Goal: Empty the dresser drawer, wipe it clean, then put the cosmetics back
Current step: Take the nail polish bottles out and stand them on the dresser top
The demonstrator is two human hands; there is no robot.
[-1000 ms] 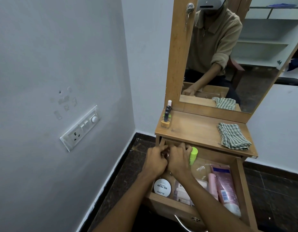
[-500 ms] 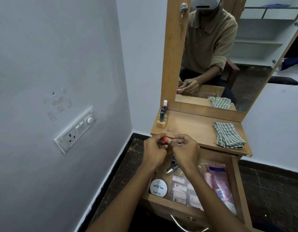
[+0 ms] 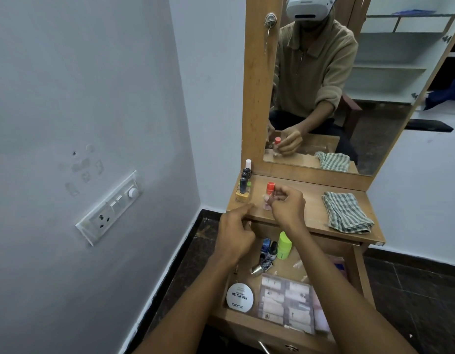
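Note:
The dresser drawer (image 3: 249, 320) is pulled open below me. In it lie a round white nail polish tub (image 3: 239, 297), a lime green bottle (image 3: 284, 245), small dark bottles (image 3: 270, 251) and a clear packet of sachets (image 3: 285, 302). My right hand (image 3: 287, 208) is over the dresser top (image 3: 308, 200), shut on a small bottle with a red cap (image 3: 270, 188) that stands upright on the wood. My left hand (image 3: 234, 236) hovers at the top's front edge, fingers loosely curled, holding nothing. My right forearm hides the drawer's right side.
Several nail polish bottles (image 3: 243, 187) stand in a row at the top's left rear corner. A folded checked cloth (image 3: 346, 213) lies on the right. A mirror (image 3: 349, 85) rises behind. A wall with a switch plate (image 3: 111, 208) is close on the left.
Both hands rose out of the drawer with the red-capped bottle. My right hand carried it forward onto the dresser top, and my left hand came off it and drew back.

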